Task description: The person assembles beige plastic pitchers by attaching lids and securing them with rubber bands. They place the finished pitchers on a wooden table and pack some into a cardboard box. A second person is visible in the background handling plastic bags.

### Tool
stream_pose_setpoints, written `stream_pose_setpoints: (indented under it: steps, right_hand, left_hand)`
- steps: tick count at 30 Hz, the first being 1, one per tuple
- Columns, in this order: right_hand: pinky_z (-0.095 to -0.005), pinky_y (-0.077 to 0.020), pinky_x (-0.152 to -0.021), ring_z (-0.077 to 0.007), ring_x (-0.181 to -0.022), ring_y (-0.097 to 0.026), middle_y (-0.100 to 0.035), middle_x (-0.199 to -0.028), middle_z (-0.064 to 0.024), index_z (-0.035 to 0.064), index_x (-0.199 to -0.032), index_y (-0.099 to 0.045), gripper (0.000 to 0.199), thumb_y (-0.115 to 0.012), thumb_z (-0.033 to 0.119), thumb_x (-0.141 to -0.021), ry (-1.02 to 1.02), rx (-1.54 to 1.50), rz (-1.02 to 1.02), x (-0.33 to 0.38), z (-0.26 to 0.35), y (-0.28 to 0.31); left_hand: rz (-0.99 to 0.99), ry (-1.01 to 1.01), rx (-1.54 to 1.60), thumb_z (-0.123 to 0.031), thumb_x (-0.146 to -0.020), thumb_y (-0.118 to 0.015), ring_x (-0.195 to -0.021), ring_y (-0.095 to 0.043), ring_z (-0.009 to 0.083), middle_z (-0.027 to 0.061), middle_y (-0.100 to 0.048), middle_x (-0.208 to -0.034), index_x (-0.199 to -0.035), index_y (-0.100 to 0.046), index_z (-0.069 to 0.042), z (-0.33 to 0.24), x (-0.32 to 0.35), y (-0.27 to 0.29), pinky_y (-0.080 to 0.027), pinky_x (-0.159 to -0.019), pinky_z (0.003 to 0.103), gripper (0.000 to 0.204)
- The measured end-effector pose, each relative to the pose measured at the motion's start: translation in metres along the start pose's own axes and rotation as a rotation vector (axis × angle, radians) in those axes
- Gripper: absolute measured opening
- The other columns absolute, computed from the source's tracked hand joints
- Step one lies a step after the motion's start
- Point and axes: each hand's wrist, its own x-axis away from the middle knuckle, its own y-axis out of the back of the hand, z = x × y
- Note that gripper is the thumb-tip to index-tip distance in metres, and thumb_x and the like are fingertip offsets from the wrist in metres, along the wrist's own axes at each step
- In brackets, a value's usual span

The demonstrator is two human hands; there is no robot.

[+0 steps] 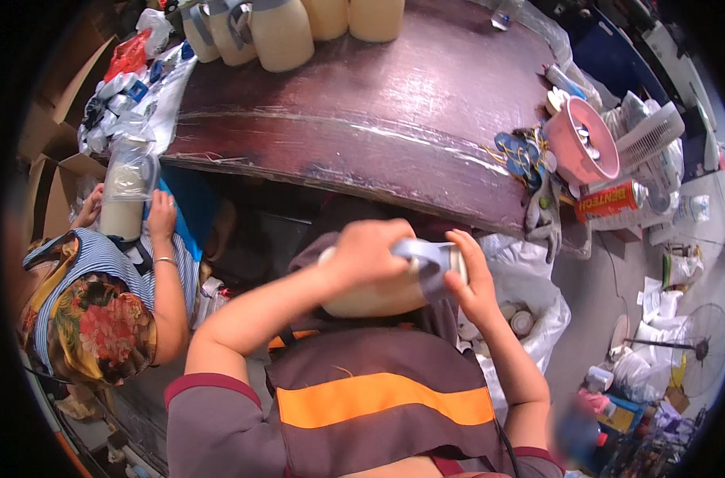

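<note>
Below the front edge of the dark red tabletop point(394, 119), close to my chest, I hold a big jug point(378, 299). It is a pale cream colour and looks full of something milky. It lies tipped on its side, not upright. A grey strap or handle point(426, 259) wraps around its top end.

My left hand point(370, 251) sits on top of the jug, and its grip is closed over the round side. My right hand point(470, 279) is at the end with the grey strap. Its fingers point(463, 253) are spread and pressed against the strap, so its grip is wide but touching. I cannot see the lid.

More cream jugs point(283, 32) like mine stand in a row at the far edge of the tabletop. A pink basket point(585, 147) with small things in it sits at the right end, beside a red can point(609, 201). A white sack point(537, 307) with small pots in it stands just right of my arm.

On my left, another person in a striped top point(107, 263) holds a clear bag point(127, 187) with both hands.
</note>
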Motion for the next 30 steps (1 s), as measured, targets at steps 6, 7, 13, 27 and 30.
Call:
stream_pose_setpoints:
  steps: [6, 7, 13, 27, 30]
  right_hand:
    - [-0.0495, -0.0411, -0.094, -0.0389, -0.120, -0.045, -0.042, -0.137, -0.0176, 0.0225, -0.123, -0.060, 0.062, -0.057, 0.065, -0.079, 0.705, 0.160, 0.277, 0.005, 0.050, -0.009]
    - [-0.0490, -0.0422, -0.093, -0.0382, -0.119, -0.046, -0.045, -0.135, -0.0157, 0.0247, -0.122, -0.061, 0.060, -0.055, 0.067, -0.079, 0.769, 0.213, 0.270, 0.001, 0.048, -0.010]
    - [-0.0431, -0.0396, -0.095, -0.0346, -0.116, -0.050, -0.051, -0.128, -0.0151, 0.0116, -0.124, -0.058, 0.064, -0.054, 0.061, -0.084, 0.350, 0.101, 0.052, -0.020, 0.026, -0.006]
    - [-0.0476, -0.0217, -0.111, -0.0381, -0.136, -0.029, -0.039, -0.142, -0.0230, 0.0044, -0.128, -0.054, 0.062, -0.046, 0.054, -0.092, -0.090, 1.024, -0.399, -0.166, -0.133, 0.062]
    - [-0.0492, -0.0184, -0.111, -0.0366, -0.138, -0.026, -0.036, -0.146, -0.0203, 0.0042, -0.128, -0.055, 0.065, -0.045, 0.057, -0.091, -0.135, 1.161, -0.327, -0.180, -0.155, 0.062]
  left_hand:
    - [0.395, -0.024, 0.624, -0.007, -0.078, -0.070, -0.077, -0.059, 0.0081, 0.0019, -0.065, -0.082, -0.089, -0.066, -0.001, 0.053, -0.029, 0.001, -0.048, -0.074, 0.024, 0.013]
    - [0.357, -0.022, 0.577, -0.007, -0.079, -0.070, -0.078, -0.059, 0.0076, 0.0018, -0.065, -0.080, -0.088, -0.065, -0.001, 0.053, -0.028, -0.001, -0.048, -0.074, 0.024, 0.012]
    - [0.031, 0.275, 0.253, -0.013, -0.075, -0.062, -0.070, -0.058, 0.0097, 0.0047, -0.063, -0.073, -0.081, -0.064, 0.000, 0.022, -0.004, 0.026, -0.047, -0.066, 0.027, 0.014]
    - [-0.027, 0.377, 1.095, -0.028, -0.093, -0.060, -0.051, -0.039, 0.0053, -0.0020, -0.043, -0.062, -0.086, -0.047, -0.007, -0.005, 0.007, 0.007, -0.034, -0.047, 0.021, 0.025]
    - [-0.040, 0.384, 1.140, -0.027, -0.092, -0.061, -0.048, -0.042, 0.0038, -0.0032, -0.046, -0.062, -0.085, -0.051, -0.008, 0.002, 0.010, -0.003, -0.034, -0.045, 0.020, 0.023]
